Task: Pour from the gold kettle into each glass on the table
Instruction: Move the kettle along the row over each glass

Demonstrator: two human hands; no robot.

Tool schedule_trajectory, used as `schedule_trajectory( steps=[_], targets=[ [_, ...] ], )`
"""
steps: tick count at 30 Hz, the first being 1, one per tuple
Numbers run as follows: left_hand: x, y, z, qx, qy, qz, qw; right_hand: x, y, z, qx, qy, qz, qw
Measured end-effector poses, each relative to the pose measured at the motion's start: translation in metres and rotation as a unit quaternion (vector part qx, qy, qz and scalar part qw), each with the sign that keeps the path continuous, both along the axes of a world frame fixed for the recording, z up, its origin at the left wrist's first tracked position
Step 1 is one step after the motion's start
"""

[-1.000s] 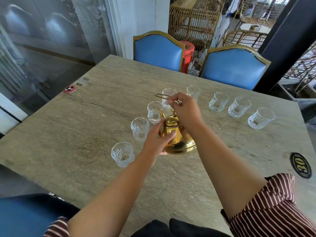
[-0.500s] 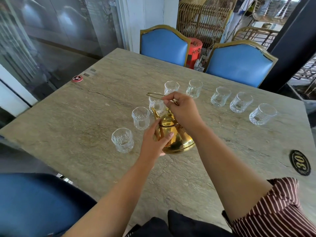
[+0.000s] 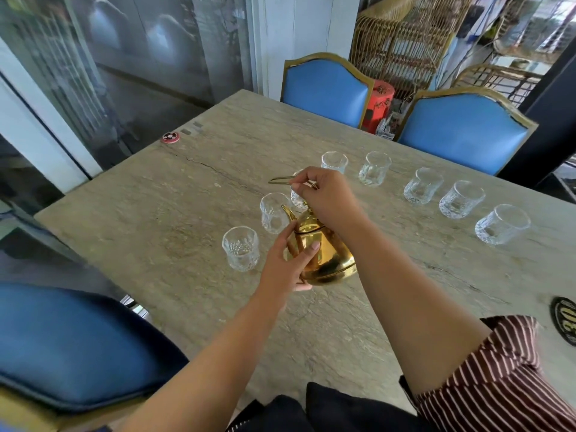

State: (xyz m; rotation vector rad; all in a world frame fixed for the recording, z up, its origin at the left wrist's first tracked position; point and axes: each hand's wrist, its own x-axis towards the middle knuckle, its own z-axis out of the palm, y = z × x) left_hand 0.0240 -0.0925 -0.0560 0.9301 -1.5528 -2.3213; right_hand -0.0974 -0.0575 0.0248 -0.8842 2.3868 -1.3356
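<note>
The gold kettle (image 3: pixel 327 260) is tilted above the stone table (image 3: pixel 156 219), its spout (image 3: pixel 288 213) aimed at the second glass from the left (image 3: pixel 272 213). My right hand (image 3: pixel 327 198) pinches the thin wire handle above the lid. My left hand (image 3: pixel 286 263) cups the kettle's belly from the left. Several clear cut glasses stand in an arc: the nearest at the left (image 3: pixel 240 252), one partly behind my right hand (image 3: pixel 297 199), others to the far right (image 3: pixel 501 224). No stream is visible at the spout.
Two blue chairs (image 3: pixel 324 88) stand across the table and another (image 3: pixel 71 344) at my near left. A small red disc (image 3: pixel 170 137) lies near the left edge and a black number badge (image 3: pixel 564 319) at the right edge. Glass walls run along the left.
The view has shifted so the table sits further right in frame. The kettle stays held in both hands, its spout now closer to the second glass from the left.
</note>
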Motion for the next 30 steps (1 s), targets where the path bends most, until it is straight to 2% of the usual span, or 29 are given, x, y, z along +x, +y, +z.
schedule_trajectory(
  steps=[9, 30],
  targets=[
    [0.0018, -0.0034, -0.0030, 0.011, 0.005, -0.002, 1.000, 0.0038, -0.0055, 0.0031, 0.032, 0.023, -0.002, 0.999],
    [0.0084, -0.0011, 0.0016, 0.013, 0.001, -0.002, 1.000, 0.0069, -0.0050, 0.0047, 0.037, 0.037, 0.000, 0.999]
  ],
)
